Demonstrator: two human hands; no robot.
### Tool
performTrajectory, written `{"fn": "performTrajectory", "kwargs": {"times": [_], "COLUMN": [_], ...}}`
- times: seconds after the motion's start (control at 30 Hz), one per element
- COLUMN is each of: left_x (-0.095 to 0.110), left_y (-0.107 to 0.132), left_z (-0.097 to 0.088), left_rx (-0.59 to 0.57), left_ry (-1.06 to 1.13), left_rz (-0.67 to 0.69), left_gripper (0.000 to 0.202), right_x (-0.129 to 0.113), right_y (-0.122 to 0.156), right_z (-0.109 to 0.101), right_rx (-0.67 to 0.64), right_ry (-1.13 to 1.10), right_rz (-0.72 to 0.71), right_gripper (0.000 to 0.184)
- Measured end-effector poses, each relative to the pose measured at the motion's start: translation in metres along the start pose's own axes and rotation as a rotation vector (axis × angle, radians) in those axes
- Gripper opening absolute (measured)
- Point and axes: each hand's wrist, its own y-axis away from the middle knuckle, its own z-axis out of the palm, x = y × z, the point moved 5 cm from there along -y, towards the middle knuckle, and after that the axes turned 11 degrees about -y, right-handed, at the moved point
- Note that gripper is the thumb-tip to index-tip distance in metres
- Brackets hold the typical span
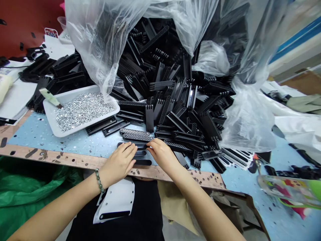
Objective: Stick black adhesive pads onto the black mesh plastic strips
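Several long black plastic pieces (142, 162) with rounded ends lie side by side at the table's front edge. My left hand (120, 162) rests over their left part, fingers stretched out flat and covering much of them. At the right end of the rearmost piece (141, 145), my right hand (162, 154) has its thumb and fingers pinched together on it. Just behind, two black pieces with a lattice pattern (137, 136) lie parallel to the row. On my lap is a white sheet (117, 201) with a black strip and dots on it.
A large heap of black plastic pieces (163, 83) spills from a clear plastic bag (100, 40). Left of it stands a white tray (59, 132) of small silvery metal parts. A bottle (291, 190) lies at right; a green bag (32, 194) hangs at left.
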Motion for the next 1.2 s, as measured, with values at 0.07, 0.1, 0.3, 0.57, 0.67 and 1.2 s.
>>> {"fn": "performTrajectory", "kwargs": {"times": [0.07,0.1,0.3,0.57,0.67,1.2], "left_x": [0.000,0.000,0.000,0.000,0.001,0.002], "left_y": [0.000,0.000,0.000,0.001,0.000,0.001], "left_z": [0.000,0.000,0.001,0.001,0.000,0.000], "left_rx": [-0.003,-0.004,-0.013,-0.014,-0.008,-0.010], "left_ry": [-0.009,-0.012,-0.029,-0.015,-0.012,-0.028], "left_rz": [-0.001,-0.002,-0.001,-0.008,-0.014,-0.002], "left_gripper": [0.043,0.043,0.044,0.044,0.043,0.043], "right_x": [0.002,0.003,0.011,0.010,0.010,0.017], "right_y": [-0.003,-0.005,-0.021,-0.032,-0.031,-0.025], "right_z": [-0.001,-0.001,-0.007,-0.011,-0.009,-0.008], "right_rx": [-0.026,-0.045,-0.220,-0.314,-0.313,-0.186], "right_ry": [-0.005,-0.013,-0.122,-0.130,-0.128,-0.633], "right_rz": [0.018,0.034,0.164,0.204,0.208,0.367], "right_gripper": [0.010,0.009,0.013,0.013,0.010,0.008]}}
